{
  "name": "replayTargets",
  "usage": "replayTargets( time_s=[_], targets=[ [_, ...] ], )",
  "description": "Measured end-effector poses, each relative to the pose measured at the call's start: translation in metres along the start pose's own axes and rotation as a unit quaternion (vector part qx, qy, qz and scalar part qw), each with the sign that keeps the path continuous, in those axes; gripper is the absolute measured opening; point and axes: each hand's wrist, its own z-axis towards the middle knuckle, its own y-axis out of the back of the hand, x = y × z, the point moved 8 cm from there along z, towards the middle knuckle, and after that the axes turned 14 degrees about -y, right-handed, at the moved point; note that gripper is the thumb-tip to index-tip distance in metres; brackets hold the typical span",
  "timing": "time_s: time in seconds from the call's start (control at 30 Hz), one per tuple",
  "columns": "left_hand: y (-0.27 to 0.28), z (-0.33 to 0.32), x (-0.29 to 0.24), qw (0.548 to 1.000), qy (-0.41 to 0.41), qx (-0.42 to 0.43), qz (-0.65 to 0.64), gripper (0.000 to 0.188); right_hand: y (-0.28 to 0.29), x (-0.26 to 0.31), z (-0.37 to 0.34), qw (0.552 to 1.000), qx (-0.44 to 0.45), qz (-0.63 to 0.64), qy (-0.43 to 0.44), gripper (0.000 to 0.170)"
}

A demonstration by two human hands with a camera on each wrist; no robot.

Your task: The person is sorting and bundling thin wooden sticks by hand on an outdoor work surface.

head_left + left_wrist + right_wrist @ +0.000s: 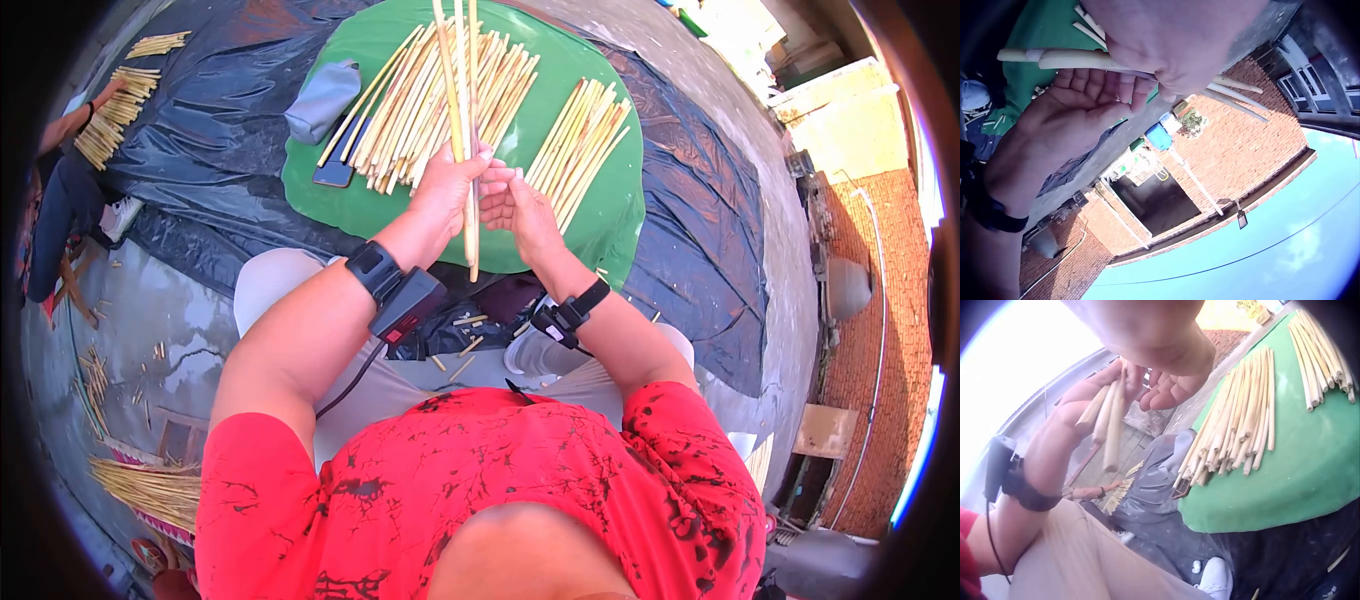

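In the head view the left hand (441, 192) grips several long pale sticks (470, 90) that stand upright from its fist. Beside it, the right hand (520, 212) has its palm turned up and its fingers loosely bent near the sticks. The right wrist view shows the stick ends (1112, 444) jutting below the left hand (1094, 394). Past the hands lie a large pile of cut sticks (420, 120) and a smaller pile (580, 150), both on a green sheet (400, 20).
A grey-blue pouch (323, 100) and a phone (333, 174) lie at the green sheet's left side. Black plastic sheeting (700, 230) spreads around it. Another person's arm (68, 128) reaches to sticks at the far left. Stick scraps (471, 346) lie between the legs.
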Motion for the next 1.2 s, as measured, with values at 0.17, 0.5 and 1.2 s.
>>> replayTargets(
  time_s=[0.17, 0.5, 1.2],
  targets=[
    [0.009, 0.009, -0.007, 0.999, -0.034, -0.006, -0.035, 0.012, -0.057, -0.008, -0.038, 0.999, 0.025, 0.041, -0.003, 0.040],
    [0.001, 0.003, -0.003, 0.995, 0.013, 0.070, 0.064, 0.023, -0.075, -0.024, -0.044, 0.996, 0.062, 0.066, -0.021, 0.031],
    [-0.016, -0.027, 0.026, 0.915, 0.121, 0.227, 0.310, 0.046, 0.172, -0.032, 0.085, 0.947, -0.276, 0.127, -0.105, 0.027]
  ],
)
